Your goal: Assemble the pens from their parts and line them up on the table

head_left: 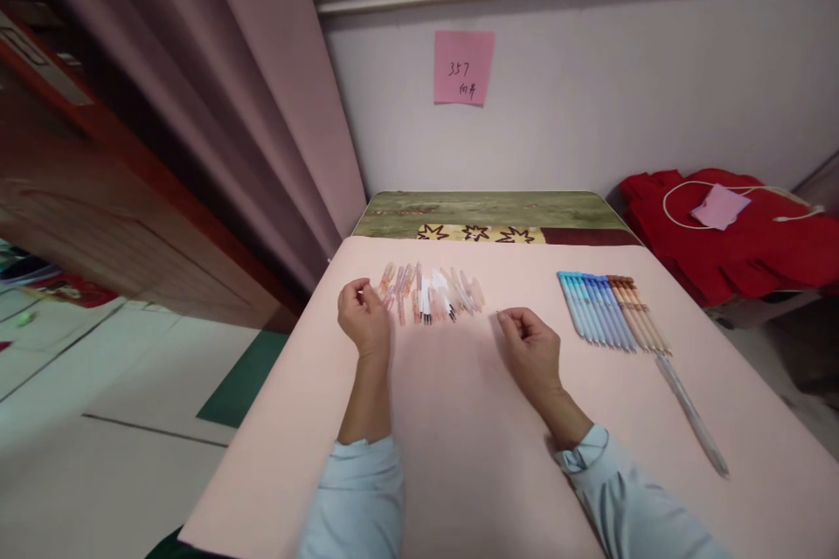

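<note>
Pen parts (pixel 429 293): loose heap of pinkish, clear & white pieces, fanned out on the far-left part of the table, some w/ dark tips pointing toward the person.
Left hand (pixel 364 316): at the heap's left edge, just beside the nearest pieces. Fingers curled in, thumb against forefinger. Can't tell if anything small is pinched between them.
Right hand (pixel 532 348): resting on the table right of the heap, near it but not touching. Fingers curled under, thumb pressed to forefinger. Nothing clearly seen in the grip.
Sleeves (pixel 357 498): light blue, both forearms coming in from the bottom edge.
Blue pens (pixel 590 306): tidy row side by side, right half of the table, well apart from the right hand.
Brown pens (pixel 639 310): same row, touching the blue ones on their right side.
Lone pen (pixel 691 410): pale, lying by itself at an angle, nearer the person than the row, close to the right edge.
Table (pixel 459 437): covered w/ a plain pink sheet; green patterned strip shows at the far end.
Sticky note (pixel 463 67): pink, on the wall behind, handwritten.
Red cloth (pixel 753 253): heaped right of the table, w/ a white cable (pixel 682 192) & a pink paper (pixel 719 207) on top.
Curtain (pixel 262 87): mauve, hanging at left.
</note>
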Tool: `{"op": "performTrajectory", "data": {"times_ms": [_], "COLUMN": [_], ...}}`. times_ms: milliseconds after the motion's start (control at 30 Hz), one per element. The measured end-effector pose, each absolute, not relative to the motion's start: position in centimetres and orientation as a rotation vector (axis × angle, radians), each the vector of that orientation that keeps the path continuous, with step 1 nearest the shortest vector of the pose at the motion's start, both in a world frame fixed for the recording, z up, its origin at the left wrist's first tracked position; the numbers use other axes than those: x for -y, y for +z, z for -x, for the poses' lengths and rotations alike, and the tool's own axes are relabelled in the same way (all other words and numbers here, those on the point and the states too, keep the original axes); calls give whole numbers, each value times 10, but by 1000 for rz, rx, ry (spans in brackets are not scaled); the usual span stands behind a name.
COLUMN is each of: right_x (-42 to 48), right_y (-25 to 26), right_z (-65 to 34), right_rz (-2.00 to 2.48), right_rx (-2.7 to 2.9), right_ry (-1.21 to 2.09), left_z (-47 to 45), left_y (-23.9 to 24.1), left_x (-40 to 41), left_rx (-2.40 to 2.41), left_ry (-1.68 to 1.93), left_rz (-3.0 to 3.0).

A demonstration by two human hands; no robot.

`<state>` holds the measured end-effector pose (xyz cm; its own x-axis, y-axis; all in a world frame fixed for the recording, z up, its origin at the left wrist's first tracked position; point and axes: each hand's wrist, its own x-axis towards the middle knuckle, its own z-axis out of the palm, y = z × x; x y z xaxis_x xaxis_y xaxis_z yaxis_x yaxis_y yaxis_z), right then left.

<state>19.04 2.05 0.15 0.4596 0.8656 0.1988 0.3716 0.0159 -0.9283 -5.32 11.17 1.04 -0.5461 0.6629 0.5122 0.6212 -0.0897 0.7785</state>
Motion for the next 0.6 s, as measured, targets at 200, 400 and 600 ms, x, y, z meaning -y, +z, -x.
{"op": "performTrajectory", "data": {"times_ms": [200, 400, 600], "right_x": [-48, -57, -63], "right_y": [-2, -4, 0], "right_z": [-167, -161, -163], "right_rz": [1622, 1681, 1802], "right_rx": [1100, 1368, 1557], "right_ry": [630, 462, 387], "left_z": [44, 15, 6], "left_y": [6, 3, 2], "left_x": [-110, -100, -96], "left_rx": [-2019, -2052, -2139], "left_ry": [1587, 1310, 997], "left_rz": [-1626, -1989, -2146]}}
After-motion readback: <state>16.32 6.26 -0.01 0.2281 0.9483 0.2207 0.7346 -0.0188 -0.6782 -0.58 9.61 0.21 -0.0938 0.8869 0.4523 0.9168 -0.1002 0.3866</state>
